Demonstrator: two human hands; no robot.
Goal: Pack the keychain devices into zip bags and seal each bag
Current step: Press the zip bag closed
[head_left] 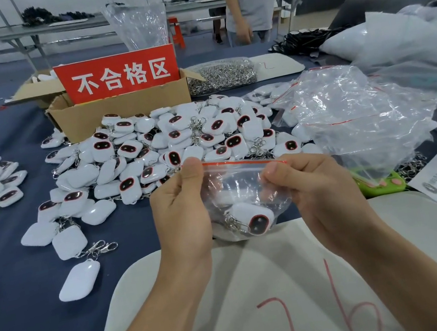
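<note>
Head view: left hand [181, 209] pinches the left end of the zip bag [241, 187] at its red strip, and right hand [318, 191] pinches the right end. One keychain device [255, 217] sits at the bag's bottom, its clasp to the left. The bag is just above the white board [262, 289]. The loose device pile [167, 145] is behind, in front of the cardboard box [120, 109]. A heap of clear bags [357, 117] is to the right.

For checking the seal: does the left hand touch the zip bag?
Touching: the head view shows the left hand pinching the zip bag at its top corner.
</note>
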